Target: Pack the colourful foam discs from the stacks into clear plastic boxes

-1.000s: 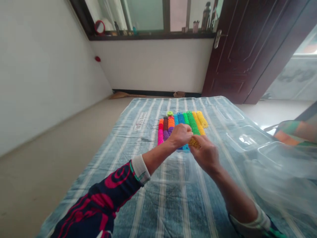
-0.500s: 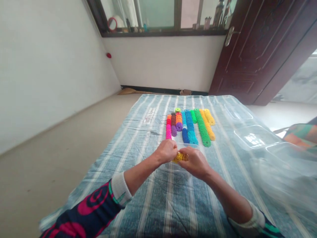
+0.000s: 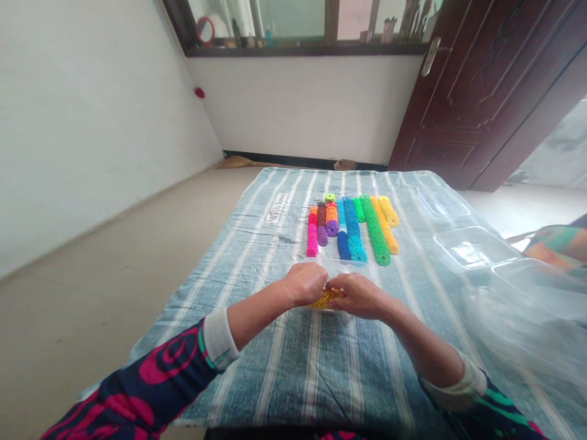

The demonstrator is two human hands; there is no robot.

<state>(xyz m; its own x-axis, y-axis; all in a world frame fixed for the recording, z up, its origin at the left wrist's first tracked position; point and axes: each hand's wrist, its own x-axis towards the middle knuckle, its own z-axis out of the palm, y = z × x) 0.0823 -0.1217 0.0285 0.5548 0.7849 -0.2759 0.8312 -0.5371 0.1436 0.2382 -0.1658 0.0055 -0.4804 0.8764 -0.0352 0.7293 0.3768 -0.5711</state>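
Observation:
My left hand (image 3: 306,284) is closed over the left end of a stack of yellow crocheted rounds (image 3: 327,299). The fingers of my right hand (image 3: 361,296) are closed on the stack's right end. Both hands are at a clear plastic box (image 3: 355,264), with the yellow stack low in it; my hands hide much of the box and of the stack. Just beyond the box lie rows of overlapping crocheted rounds: pink and red (image 3: 312,235), blue (image 3: 353,232), green (image 3: 376,235) and orange-yellow (image 3: 385,226), among others.
A striped cloth (image 3: 257,305) covers the table. At the right are clear plastic lids (image 3: 474,247) and a heap of clear plastic (image 3: 518,330). A printed "With love" label (image 3: 277,208) lies at the far left. Beyond the table stand a wall and a dark red door (image 3: 458,91).
My hands and the yellow stack have moved slightly lower and to the left, with the stack now deeper in the box. The view has tilted a little.

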